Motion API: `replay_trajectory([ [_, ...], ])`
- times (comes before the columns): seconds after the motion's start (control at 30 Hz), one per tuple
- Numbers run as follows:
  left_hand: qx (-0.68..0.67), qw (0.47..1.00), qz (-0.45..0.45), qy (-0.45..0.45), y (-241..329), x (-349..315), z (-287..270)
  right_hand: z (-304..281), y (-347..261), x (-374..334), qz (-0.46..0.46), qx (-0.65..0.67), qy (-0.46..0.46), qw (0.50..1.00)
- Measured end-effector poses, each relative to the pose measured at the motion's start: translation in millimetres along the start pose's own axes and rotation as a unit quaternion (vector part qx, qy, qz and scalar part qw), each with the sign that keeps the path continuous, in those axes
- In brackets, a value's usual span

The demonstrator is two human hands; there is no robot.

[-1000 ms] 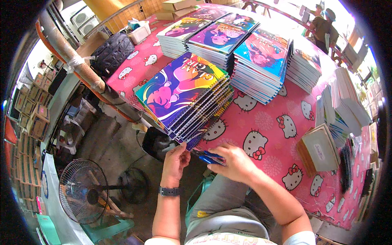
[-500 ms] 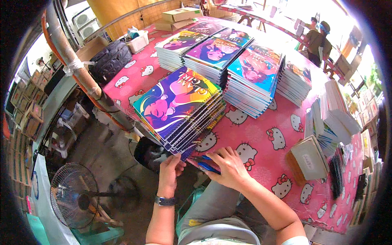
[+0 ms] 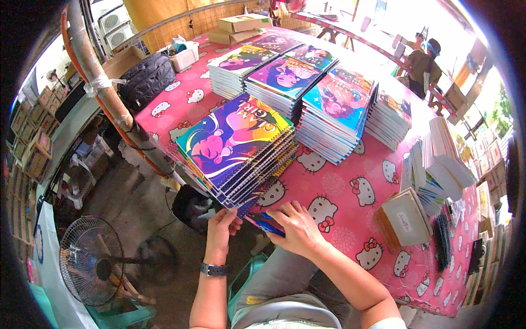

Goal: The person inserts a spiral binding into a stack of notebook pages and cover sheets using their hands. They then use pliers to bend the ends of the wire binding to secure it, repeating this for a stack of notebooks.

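Note:
A fanned stack of spiral notebooks point(image 3: 235, 142) with purple and yellow illustrated covers lies at the table's near left edge, coils facing right. My left hand point(image 3: 223, 227) is closed at its near corner, thumb and fingers pinching the lowest notebook's end. Just to the right, my right hand point(image 3: 298, 227) is wrapped round blue-handled pliers point(image 3: 268, 222). Their jaws point toward that same corner, though the tips are too small to make out. Behind stand several tall piles of notebooks point(image 3: 334, 104) with colourful covers.
On the right of the pink cartoon-print table point(image 3: 342, 219) stand page blocks point(image 3: 446, 159), a card-topped stack point(image 3: 405, 219) and black coils point(image 3: 441, 241). A slanting pole point(image 3: 104, 93), a black bag point(image 3: 147, 79) and a fan point(image 3: 92, 260) are on the left. Two people point(image 3: 424, 63) are far right.
The view has shifted slightly, so the table's things sit a little further left. Both hands keep their places at the notebook corner, and the pliers stay in my right hand.

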State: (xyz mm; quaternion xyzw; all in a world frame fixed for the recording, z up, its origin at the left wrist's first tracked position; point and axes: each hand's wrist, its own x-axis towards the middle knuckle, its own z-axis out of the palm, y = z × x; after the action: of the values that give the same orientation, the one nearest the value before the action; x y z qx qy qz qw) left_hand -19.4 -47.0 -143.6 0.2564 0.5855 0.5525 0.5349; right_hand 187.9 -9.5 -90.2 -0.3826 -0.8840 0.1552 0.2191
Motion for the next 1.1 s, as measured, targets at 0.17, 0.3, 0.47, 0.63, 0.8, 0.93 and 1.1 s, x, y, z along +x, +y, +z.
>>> replay_trajectory([
  [0.17,0.008,1.0,0.004,-0.004,2,-1,-1,-9,-3,7,0.024,0.017,-0.061,0.998],
  [0.3,-0.003,1.0,0.002,-0.003,2,-2,-1,-24,3,31,0.137,0.175,-0.207,0.953],
  [0.47,0.006,1.0,0.0,-0.022,-2,7,-4,-37,36,64,0.259,0.344,-0.426,0.796],
  [0.63,0.028,0.993,0.109,0.03,23,22,-37,-53,3,18,0.116,-0.057,-0.155,0.979],
  [0.8,0.091,0.961,0.235,0.118,103,83,-112,-92,71,-53,0.246,-0.22,0.005,0.944],
  [0.93,-0.076,0.974,0.124,-0.176,131,153,-111,-85,83,-77,0.304,-0.276,-0.005,0.912],
  [1.1,-0.18,0.918,-0.017,-0.354,118,193,-60,-65,49,-43,0.277,0.052,0.037,0.959],
])
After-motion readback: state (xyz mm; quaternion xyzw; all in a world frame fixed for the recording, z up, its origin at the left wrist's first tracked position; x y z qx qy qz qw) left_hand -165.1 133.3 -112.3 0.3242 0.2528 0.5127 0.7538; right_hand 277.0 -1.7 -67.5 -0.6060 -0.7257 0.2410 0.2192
